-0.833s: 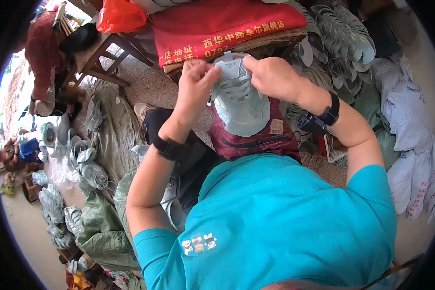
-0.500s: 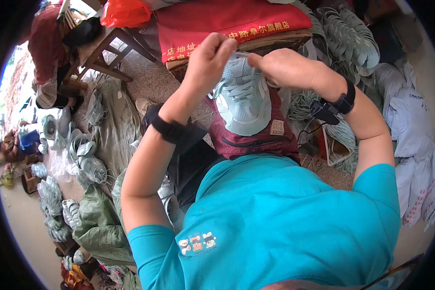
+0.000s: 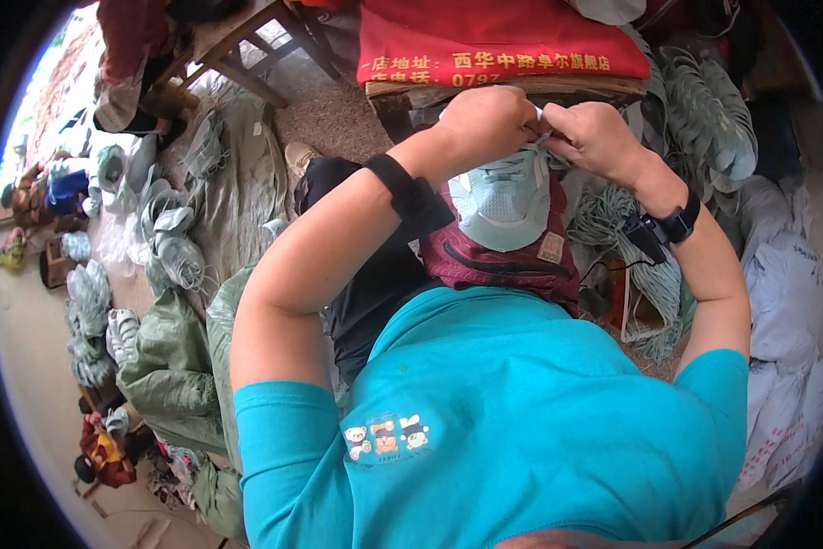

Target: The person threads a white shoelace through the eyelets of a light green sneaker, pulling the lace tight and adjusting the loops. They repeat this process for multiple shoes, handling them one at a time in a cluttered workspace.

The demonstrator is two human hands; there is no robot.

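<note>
A pale mint-blue shoe upper (image 3: 501, 209) rests on a maroon cloth piece with a zip (image 3: 471, 261) over my lap, its toe toward me. Laces cross its front, though my hands cover much of the upper part. My left hand (image 3: 495, 117) bends over the shoe's far end with its fingers pinched. Close against it, my right hand (image 3: 596, 137) is closed too, thumb and forefinger together. Both appear to grip the pale shoelace (image 3: 547, 142) at the shoe's upper right; the exact hold is partly hidden.
Beyond my hands stands a wooden bench (image 3: 512, 91) with a red cloth (image 3: 484, 37) over it. Bundled laces (image 3: 603, 220) hang at my right, near stacked shoe parts (image 3: 709, 110) and white sacks (image 3: 777, 274). Green sacks (image 3: 169, 366) and more uppers (image 3: 169, 238) lie left. Other people sit farther left.
My left hand has moved right across the shoe to meet my right hand, which has shifted slightly right and down. The view has turned, moving the bench and red cloth rightward.
</note>
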